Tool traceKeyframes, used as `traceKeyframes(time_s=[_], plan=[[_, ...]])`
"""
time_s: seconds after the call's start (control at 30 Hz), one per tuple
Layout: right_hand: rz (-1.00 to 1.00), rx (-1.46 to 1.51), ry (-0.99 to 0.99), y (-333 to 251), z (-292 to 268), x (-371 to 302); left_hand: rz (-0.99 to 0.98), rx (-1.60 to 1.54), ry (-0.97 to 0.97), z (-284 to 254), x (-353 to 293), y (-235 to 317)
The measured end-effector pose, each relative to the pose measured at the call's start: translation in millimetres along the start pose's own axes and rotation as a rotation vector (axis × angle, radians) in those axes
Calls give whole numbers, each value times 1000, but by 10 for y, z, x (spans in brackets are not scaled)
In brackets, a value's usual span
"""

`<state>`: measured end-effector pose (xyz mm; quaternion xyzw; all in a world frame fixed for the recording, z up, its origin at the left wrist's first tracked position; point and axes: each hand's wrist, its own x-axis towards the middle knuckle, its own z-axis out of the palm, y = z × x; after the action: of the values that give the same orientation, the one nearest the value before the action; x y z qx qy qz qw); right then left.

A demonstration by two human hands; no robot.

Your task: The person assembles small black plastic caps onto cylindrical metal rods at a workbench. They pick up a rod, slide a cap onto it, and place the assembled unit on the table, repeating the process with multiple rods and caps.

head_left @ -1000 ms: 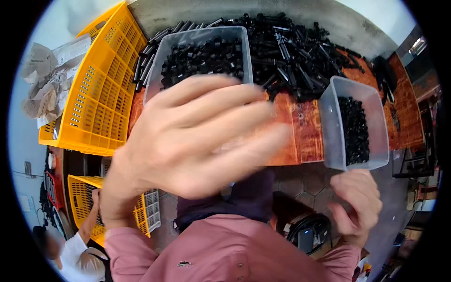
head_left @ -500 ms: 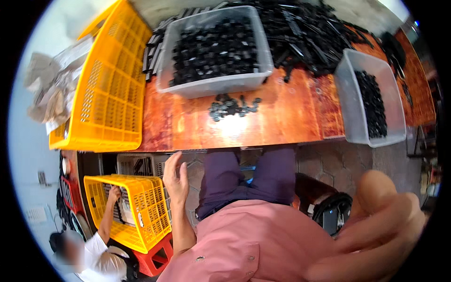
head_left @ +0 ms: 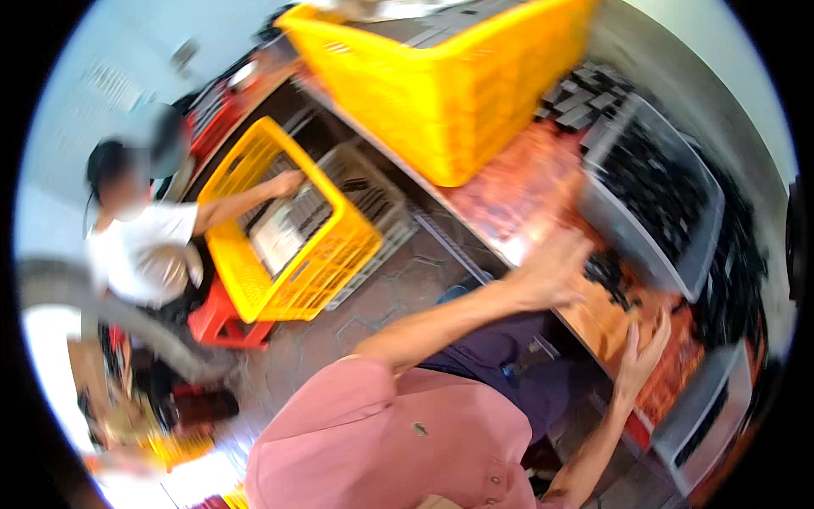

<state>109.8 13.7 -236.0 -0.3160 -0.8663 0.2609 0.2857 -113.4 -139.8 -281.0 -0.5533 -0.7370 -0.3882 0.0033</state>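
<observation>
A small pile of black parts (head_left: 604,270) lies on the reddish-brown wooden table (head_left: 500,199), near its front edge. Over the tabletop beside that pile is my left hand (head_left: 549,270), blurred, its fingers apart and nothing visible in them. On the pile's other side my right hand (head_left: 644,355) is raised with thumb and fingers spread, holding nothing. Just beyond the pile stands a clear plastic bin (head_left: 632,233) filled with small black pieces (head_left: 657,182). A second clear bin (head_left: 678,433), holding more black pieces, sits at the right near my right hand.
A large yellow crate (head_left: 441,93) stands on the table's left part. Long dark strips (head_left: 585,97) lie behind it. At the left, a person in a white shirt (head_left: 148,250) reaches into another yellow crate (head_left: 339,254) beside a red stool (head_left: 220,314).
My view has swung left, tilting the table across it. My left hand has risen from beside my lap to the tabletop; my right hand has come from my side to near the pile.
</observation>
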Motion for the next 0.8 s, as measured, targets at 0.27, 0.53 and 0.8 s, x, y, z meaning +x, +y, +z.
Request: traceKeyframes(time_s=[0.27, 0.53, 0.8], plan=[[-50, -403, -203, 127, 699, 0, -64, 58, -155, 82, 117, 47], [-102, -178, -166, 60, 729, 25, -16, 103, -83, 279, 62, 68], [-13, -31, 9, 234, 694, -61, -29, 121, -79, 275, 46, 91]])
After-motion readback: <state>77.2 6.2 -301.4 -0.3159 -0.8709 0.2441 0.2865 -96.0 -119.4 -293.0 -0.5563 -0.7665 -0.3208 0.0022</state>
